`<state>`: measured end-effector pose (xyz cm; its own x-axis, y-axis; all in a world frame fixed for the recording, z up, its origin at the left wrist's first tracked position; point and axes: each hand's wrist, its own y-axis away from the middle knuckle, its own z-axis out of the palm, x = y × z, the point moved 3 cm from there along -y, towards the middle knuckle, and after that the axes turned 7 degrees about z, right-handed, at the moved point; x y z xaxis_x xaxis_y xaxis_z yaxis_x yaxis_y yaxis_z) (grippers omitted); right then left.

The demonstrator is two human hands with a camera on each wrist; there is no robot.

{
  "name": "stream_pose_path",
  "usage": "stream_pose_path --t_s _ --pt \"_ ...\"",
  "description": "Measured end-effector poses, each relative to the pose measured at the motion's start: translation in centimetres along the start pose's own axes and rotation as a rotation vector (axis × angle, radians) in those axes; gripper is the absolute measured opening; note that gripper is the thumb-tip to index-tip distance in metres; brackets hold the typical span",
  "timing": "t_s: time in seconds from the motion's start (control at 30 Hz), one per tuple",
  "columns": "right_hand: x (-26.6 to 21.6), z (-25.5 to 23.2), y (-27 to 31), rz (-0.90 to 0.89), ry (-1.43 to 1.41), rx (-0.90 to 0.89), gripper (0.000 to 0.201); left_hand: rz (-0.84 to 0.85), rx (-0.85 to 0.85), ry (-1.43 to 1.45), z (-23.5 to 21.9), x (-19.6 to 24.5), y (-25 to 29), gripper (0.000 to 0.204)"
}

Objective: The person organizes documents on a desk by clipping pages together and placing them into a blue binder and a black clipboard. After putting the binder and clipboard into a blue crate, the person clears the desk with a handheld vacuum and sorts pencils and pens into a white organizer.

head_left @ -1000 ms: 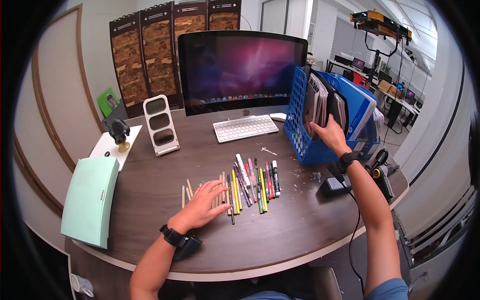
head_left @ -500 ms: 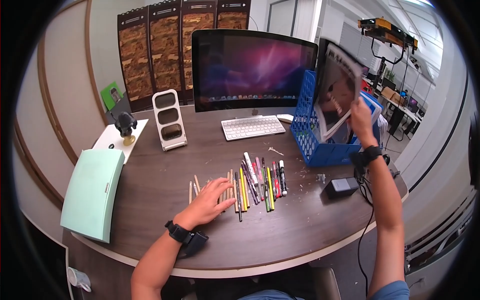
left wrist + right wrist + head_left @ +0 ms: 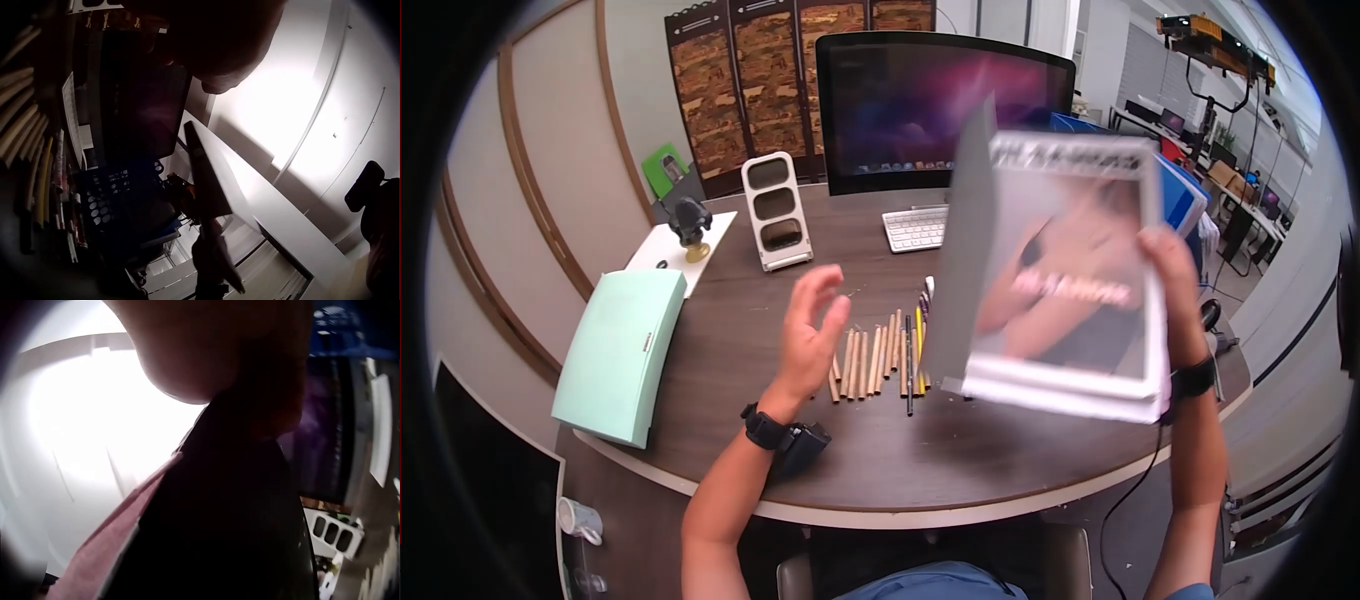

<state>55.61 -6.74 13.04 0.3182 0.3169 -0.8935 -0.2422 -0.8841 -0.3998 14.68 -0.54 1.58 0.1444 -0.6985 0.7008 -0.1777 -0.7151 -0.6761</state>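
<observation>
My right hand grips a stack of magazines by its right edge and holds it up over the desk, cover facing me. A grey cover or folder stands along the stack's left side. My left hand is raised off the table with fingers straight, just left of the stack and apart from it. Below it a row of pencils and pens lies on the dark round table. In the left wrist view the magazines show edge-on with the pencils at left. The right wrist view is mostly dark.
A computer monitor and a white keyboard stand at the back. A blue file crate sits behind the stack. A mint-green box, a white stand and a small dark figure are at left.
My right hand pulled the magazines out of the blue crate and brought them toward me over the pens. My left hand lifted off the pencils.
</observation>
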Motion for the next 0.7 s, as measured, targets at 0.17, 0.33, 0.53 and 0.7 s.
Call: stream_pose_path --t_s 0.17,0.33,0.53,0.7 --pt "10.0 10.3 4.2 0.413 -0.428 -0.392 0.021 0.424 -0.224 -0.189 0.6 9.0 -0.8 0.023" --pt "14.0 13.7 6.1 0.574 -0.45 -0.567 0.028 0.399 -0.776 -0.52 3.4 6.8 2.0 0.029" --pt "15.5 13.8 6.6 0.611 -0.454 -0.598 0.029 0.001 -0.925 -0.777 0.5 4.5 1.6 0.041" --pt "15.5 13.9 6.8 0.6 -0.466 -0.598 0.029 -0.131 -1.078 -0.647 0.9 2.4 1.1 0.051"
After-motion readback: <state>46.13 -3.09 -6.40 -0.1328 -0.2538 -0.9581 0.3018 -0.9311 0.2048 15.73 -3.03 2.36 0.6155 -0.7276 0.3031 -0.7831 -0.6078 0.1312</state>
